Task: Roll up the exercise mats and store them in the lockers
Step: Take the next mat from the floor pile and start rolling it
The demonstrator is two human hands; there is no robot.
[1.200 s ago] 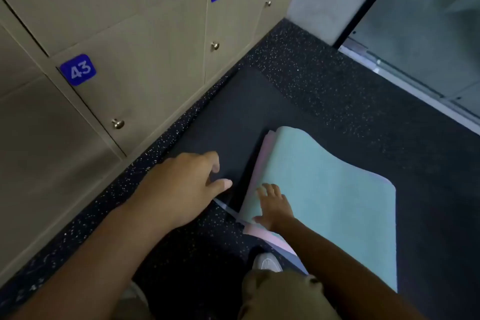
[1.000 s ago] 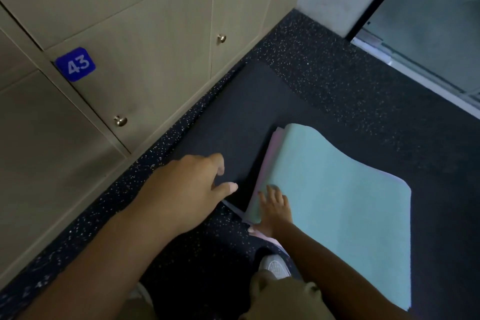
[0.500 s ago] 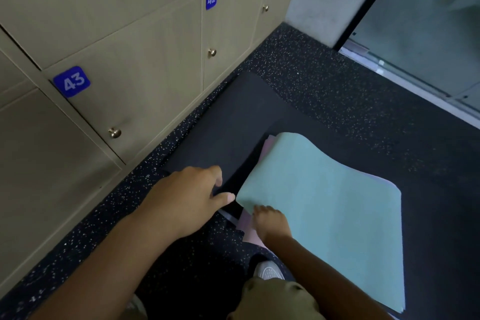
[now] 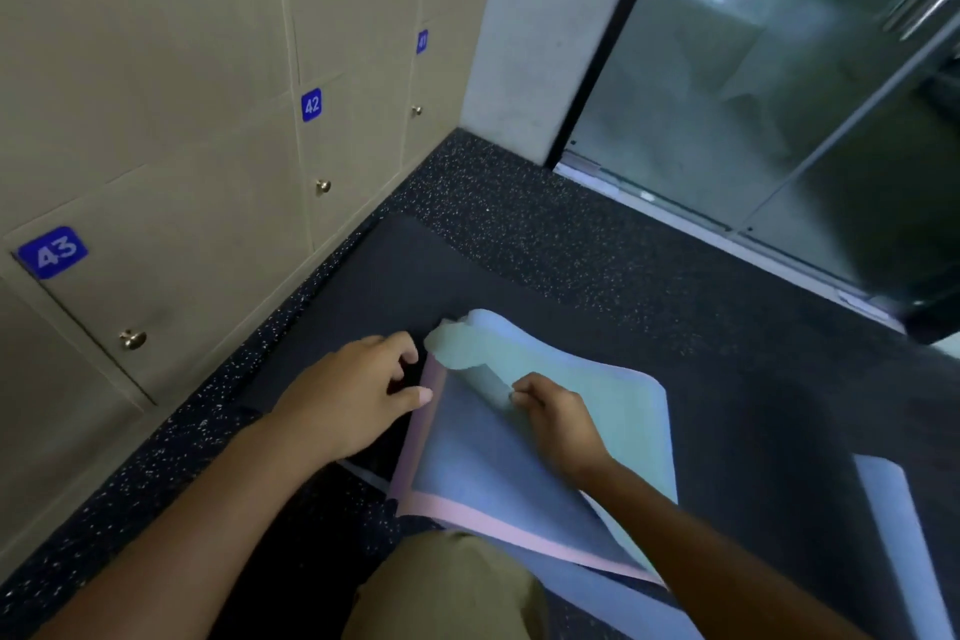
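A stack of thin exercise mats lies on the dark floor in front of me. The top mint-green mat (image 4: pixel 613 395) has its near-left edge curled into a small roll. My right hand (image 4: pixel 556 418) grips that rolled edge. Beneath it show a blue mat (image 4: pixel 467 457) and a pink-edged mat (image 4: pixel 452 517). A black mat (image 4: pixel 395 270) lies to the left of the stack, along the lockers. My left hand (image 4: pixel 353 395) hovers with loosely curled fingers at the stack's left edge, holding nothing. Beige lockers (image 4: pixel 171 203) numbered 43, 42 and 41 line the left wall, all doors closed.
A glass sliding door (image 4: pixel 753 83) and a grey wall corner (image 4: pixel 540 42) stand at the back right. Speckled black rubber floor (image 4: pixel 571 234) stretches ahead. My knee in khaki trousers (image 4: pixel 447 587) is at the bottom. Another pale blue mat edge (image 4: pixel 904 535) shows at the lower right.
My right hand took hold of the green mat's near edge and curled it forward into a small roll, uncovering the blue and pink mats. My left hand stayed beside the stack.
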